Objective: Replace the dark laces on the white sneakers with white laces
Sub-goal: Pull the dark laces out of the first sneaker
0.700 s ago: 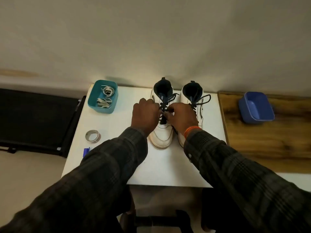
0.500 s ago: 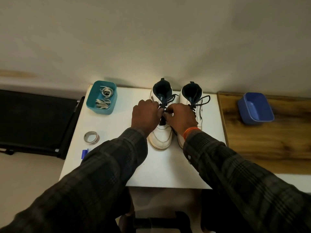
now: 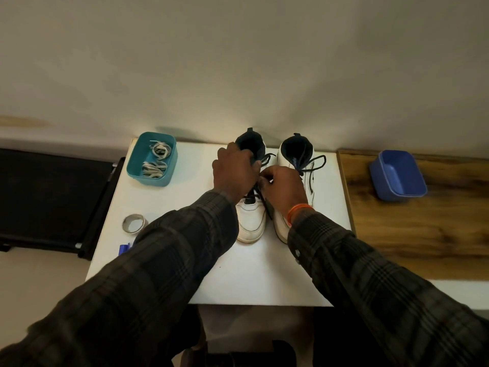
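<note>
Step in hand, as judged: the dark lace [image 3: 264, 161] is being worked loose on the left-hand white high-top sneaker [image 3: 251, 221], frame centre, on the white rectangular surface [image 3: 264, 274].

- Left hand [image 3: 235, 173] is laid over the collar and upper eyelets of that sneaker; its fingers are curled down, but what they pinch cannot be told.
- Right hand [image 3: 284, 186] is set just beside it, fingers [image 3: 264, 178] bent in at the lace crossing. A hold on the lace looks likely; it is hidden, so not confirmed.
- Second white high-top sneaker [image 3: 304, 168], right of centre, is laced in dark and untouched, with its loose lace ends draped over the side.
- White replacement laces [image 3: 154, 161] are coiled in the teal plastic tub [image 3: 169, 178], upper left of the surface. The blue plastic tub [image 3: 397, 178] on the wooden top at right is empty.

To do it well:
- Shoe should be pinned by the collar hand so it is not dragged.
- Lace should be slackened from the top eyelets down, one crossing at a time, not yanked through.
- Tips should be kept straight at each eyelet.
- Removed lace is probably meant for the blue tub.
</note>
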